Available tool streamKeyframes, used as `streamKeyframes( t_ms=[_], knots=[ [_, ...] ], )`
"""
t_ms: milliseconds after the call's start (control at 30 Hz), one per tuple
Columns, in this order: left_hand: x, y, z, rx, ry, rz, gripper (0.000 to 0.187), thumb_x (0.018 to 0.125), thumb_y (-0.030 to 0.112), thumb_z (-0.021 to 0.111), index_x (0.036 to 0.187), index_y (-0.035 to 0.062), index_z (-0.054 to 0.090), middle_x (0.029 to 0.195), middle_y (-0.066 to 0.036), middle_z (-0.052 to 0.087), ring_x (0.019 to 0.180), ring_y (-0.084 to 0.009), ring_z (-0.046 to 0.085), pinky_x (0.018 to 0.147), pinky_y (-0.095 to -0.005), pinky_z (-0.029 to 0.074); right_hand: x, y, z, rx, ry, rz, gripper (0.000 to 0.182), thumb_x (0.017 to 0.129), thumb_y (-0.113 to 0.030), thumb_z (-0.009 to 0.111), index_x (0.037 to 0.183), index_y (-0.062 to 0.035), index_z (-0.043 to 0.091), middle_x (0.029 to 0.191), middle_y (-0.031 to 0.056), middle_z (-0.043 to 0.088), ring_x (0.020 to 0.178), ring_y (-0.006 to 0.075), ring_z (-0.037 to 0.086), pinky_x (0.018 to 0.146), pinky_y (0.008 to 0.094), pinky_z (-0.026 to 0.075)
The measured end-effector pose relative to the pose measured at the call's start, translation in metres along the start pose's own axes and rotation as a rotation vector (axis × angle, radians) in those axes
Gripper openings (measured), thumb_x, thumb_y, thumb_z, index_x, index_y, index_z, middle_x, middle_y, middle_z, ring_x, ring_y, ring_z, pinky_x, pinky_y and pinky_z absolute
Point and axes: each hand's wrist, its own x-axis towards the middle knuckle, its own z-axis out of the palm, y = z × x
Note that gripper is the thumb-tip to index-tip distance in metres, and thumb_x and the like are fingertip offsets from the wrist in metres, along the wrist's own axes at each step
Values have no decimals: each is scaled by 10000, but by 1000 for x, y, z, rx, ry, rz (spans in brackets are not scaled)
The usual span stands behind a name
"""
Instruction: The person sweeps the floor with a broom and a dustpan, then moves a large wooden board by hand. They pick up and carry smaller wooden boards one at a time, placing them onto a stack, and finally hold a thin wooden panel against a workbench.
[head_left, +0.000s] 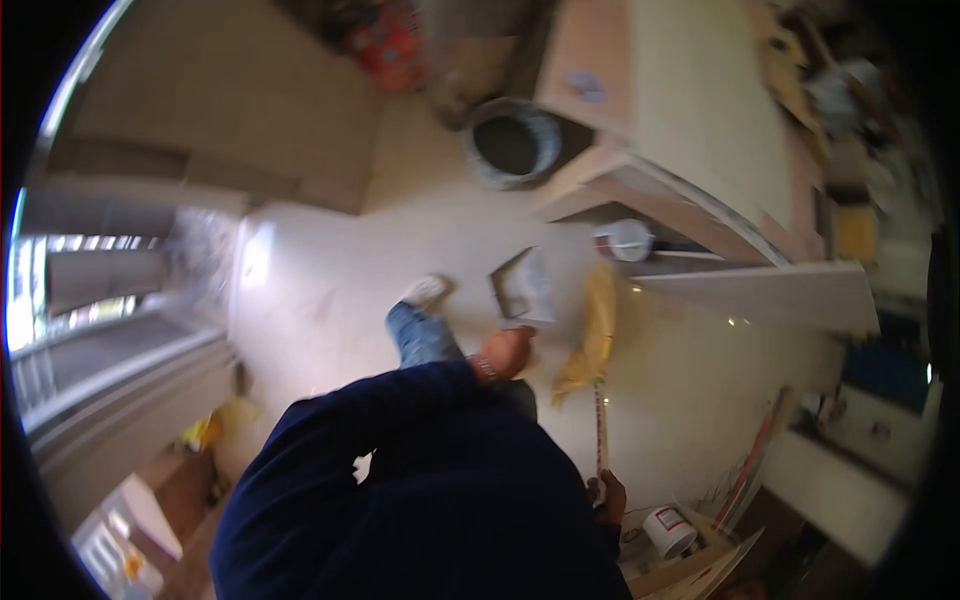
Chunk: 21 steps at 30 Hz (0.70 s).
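My right hand (612, 492) is closed round the red-and-white patterned handle of a broom (592, 330). Its yellowish, fan-shaped head stretches forward over the pale floor. My left hand (507, 350), with a bracelet at the wrist, is curled shut at the near edge of a pale, dark-rimmed tray that looks like a dustpan (535, 285). The grip itself is partly hidden. Left of the dustpan, one foot in a light shoe (425, 290) stands out from under my dark blue top.
A bucket (512, 142) with dark contents stands ahead, and a small white tub (628, 240) sits beside the wooden panels (700, 130) at right. Another white tub (668, 532) is by boards at lower right. A window (80, 280) is on the left. Motion blurs the view.
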Motion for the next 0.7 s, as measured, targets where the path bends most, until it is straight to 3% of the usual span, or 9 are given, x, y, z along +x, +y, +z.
streamKeyframes(
  t_ms=[100,133,167,233,300,367,433,533,700],
  knots=[
    [10,7,56,125,-59,115,268,760,130,548,1022,74,564,786,-163,616,710,-326,612,625,-423,487,12,-13,-57,262,-136,16,146,824,-172,533,908,-111,432,615,29,482,426,100,404,365,212,341],
    [15,36,61,171,-69,133,269,751,130,555,1015,80,566,817,-165,608,722,-327,612,637,-427,486,19,-19,-78,283,-132,1,195,840,-182,517,925,-82,373,615,39,467,427,91,406,362,199,343],
    [18,64,62,217,-77,148,270,742,131,562,1008,85,568,849,-167,599,734,-327,611,649,-431,485,22,-24,-96,364,-139,22,149,827,-168,529,921,-112,428,617,38,485,437,106,424,371,215,339],
    [38,78,99,202,2,219,275,728,132,571,997,75,568,897,-162,583,735,-309,614,655,-424,490,24,-35,-135,433,-171,-39,180,841,-176,512,946,-89,393,619,39,471,438,89,412,367,203,348],
    [56,85,103,309,90,584,266,747,130,552,1006,70,563,889,-157,600,741,-296,615,663,-400,495,32,-29,-152,506,-172,-101,155,847,-178,501,938,-87,414,625,33,475,437,92,417,365,207,346],
    [83,87,125,20,-20,279,262,773,129,514,1022,58,555,759,-148,615,630,-260,620,587,-365,500,47,-30,-161,522,-124,-151,154,848,-180,500,938,-81,426,623,32,477,433,93,419,360,212,345],
    [94,132,125,-253,-187,-11,264,803,141,465,1036,49,548,604,-126,593,494,-213,594,482,-325,481,64,-35,-167,579,-126,-178,146,841,-161,504,927,-60,441,611,42,480,435,101,425,364,227,348],
    [106,230,174,-317,-281,-47,288,829,141,413,1069,39,535,521,-80,541,397,-162,533,389,-296,439,81,-71,-223,688,-89,-210,140,848,-149,492,911,-38,433,607,49,479,444,111,435,382,243,358],
    [171,302,273,-307,-449,-27,301,848,125,399,1117,35,499,524,-76,518,368,-155,494,342,-282,406,122,-122,-282,827,-47,-201,140,867,-152,466,931,-38,416,592,51,460,440,122,420,385,251,344]
  ],
)
